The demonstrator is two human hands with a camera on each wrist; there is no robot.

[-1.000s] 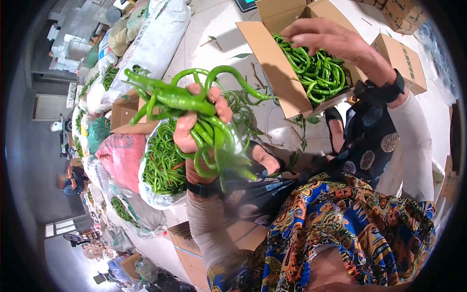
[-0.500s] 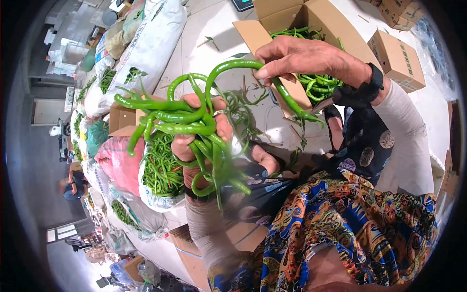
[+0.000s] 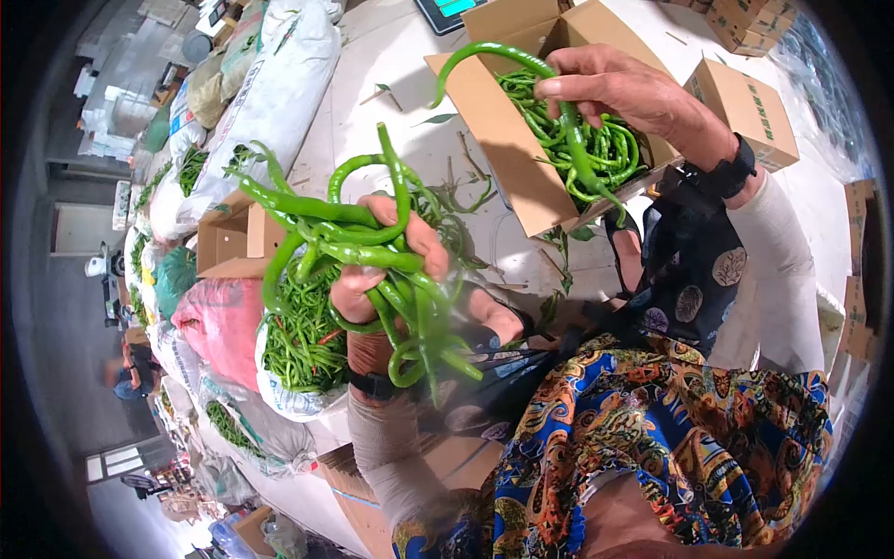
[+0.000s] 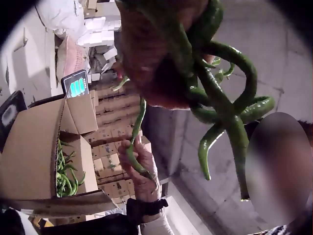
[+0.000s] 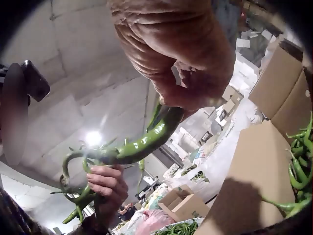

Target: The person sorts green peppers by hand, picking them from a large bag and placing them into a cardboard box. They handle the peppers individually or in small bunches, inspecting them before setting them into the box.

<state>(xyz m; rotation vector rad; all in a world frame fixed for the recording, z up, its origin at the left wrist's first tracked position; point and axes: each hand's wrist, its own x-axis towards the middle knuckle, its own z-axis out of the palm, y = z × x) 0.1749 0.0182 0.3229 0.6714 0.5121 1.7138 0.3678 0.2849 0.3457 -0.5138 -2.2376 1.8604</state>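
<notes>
My left hand (image 3: pixel 386 256) grips a bunch of long green peppers (image 3: pixel 358 247) raised in front of me; the same bunch of peppers (image 4: pixel 220 98) hangs from that hand in the left wrist view. My right hand (image 3: pixel 610 88) pinches one curved green pepper (image 3: pixel 568 130) and holds it over an open cardboard box (image 3: pixel 494 121) that has several green peppers (image 3: pixel 605 154) in it. The right wrist view shows that single pepper (image 5: pixel 146 142) under the right hand's fingers (image 5: pixel 181 83), with the left hand (image 5: pixel 110 188) and its bunch beyond.
A white sack (image 3: pixel 293 335) full of green peppers stands below my left hand, beside a pink sack (image 3: pixel 219 321). More white sacks (image 3: pixel 270 93) line the left. A small open box (image 3: pixel 228 242), closed cartons (image 3: pixel 745 107) and a scale (image 3: pixel 447 11) sit around.
My right hand pulled one long pepper out of the bunch and carried it right, over the open box. The left hand kept holding the bunch, nearly still.
</notes>
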